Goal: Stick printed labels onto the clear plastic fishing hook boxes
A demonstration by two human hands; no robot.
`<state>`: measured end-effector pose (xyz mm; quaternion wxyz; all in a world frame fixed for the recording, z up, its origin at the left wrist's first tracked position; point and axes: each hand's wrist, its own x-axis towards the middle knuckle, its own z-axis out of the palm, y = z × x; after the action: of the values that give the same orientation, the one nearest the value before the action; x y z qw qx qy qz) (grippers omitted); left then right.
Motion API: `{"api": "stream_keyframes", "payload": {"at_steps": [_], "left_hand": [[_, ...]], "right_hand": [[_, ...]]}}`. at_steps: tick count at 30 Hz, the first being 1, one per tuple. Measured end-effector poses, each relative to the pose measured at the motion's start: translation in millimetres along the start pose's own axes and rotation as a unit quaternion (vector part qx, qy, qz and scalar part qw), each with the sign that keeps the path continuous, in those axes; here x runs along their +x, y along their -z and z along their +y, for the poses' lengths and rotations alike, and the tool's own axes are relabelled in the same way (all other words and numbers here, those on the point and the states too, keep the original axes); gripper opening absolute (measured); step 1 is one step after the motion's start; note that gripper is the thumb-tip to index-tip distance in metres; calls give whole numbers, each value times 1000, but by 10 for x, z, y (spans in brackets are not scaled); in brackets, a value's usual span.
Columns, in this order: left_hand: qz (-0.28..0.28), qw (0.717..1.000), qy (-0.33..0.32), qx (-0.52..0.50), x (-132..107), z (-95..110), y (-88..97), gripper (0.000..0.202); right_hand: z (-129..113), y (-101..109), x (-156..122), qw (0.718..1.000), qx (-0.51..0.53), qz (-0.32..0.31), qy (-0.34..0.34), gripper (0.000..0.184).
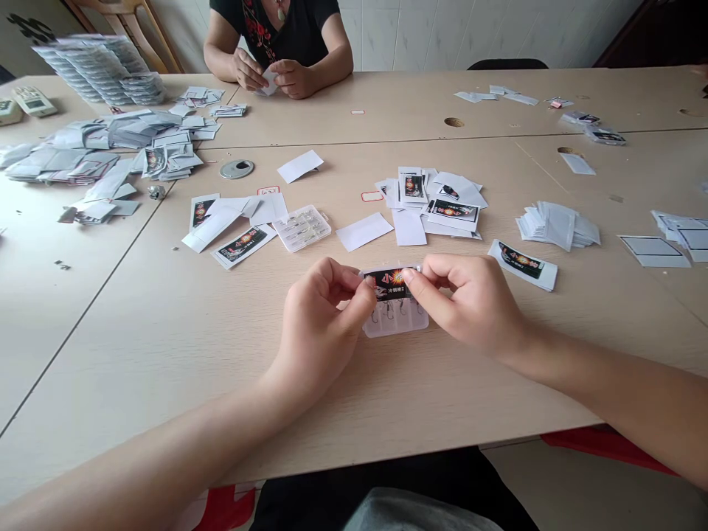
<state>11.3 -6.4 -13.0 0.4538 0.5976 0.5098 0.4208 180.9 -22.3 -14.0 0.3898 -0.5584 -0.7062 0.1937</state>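
- Left hand (324, 332): thumb and fingers grasping box (395, 327), left upper corner.
- Right hand (470, 302): grasping opposite corner, thumb on black label (394, 284).
- Box: between hands, over table (166, 383); hooks (389, 310) visible below label.
- Second box (302, 228): farther off, beside cards (268, 209).

Passage available across the tabletop (166, 354) left of the left hand (321, 324). Forward reach obstructed by card pile (450, 214) and clear box (303, 228).

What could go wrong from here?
The black label could crease or sit crooked if the left hand and right hand press unevenly.
Hooks might spill if the clear box opens; its latch isn't readable.
The second box, close to loose labels, might get knocked.
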Motion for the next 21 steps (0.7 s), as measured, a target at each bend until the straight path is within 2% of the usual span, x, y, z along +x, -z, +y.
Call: {"api": "stream_keyframes", "payload": {"at_steps": [5,8,10,12,15,21], "left_hand": [[13,1000,-2,-5,12,8,21,17],[20,1000,-4,-14,19,13,36,16],[19,1000,-6,-24,19,14,42,17],[16,999,-7,-34,16,12,43,18],[7,999,-11,-48,10,6,42,19],[-5,997,-28,-66,-4,36,34,18]], "right_hand": [[42,4,27,1000,16,14,-8,50],[82,17,52,998,45,11,-40,52],[97,27,70,991,113,-18,-67,41],[95,39,87,972,206,-74,-85,26],[71,60,96,941,291,-143,-93,22],[66,78,69,953,274,-108,-66,25]]}}
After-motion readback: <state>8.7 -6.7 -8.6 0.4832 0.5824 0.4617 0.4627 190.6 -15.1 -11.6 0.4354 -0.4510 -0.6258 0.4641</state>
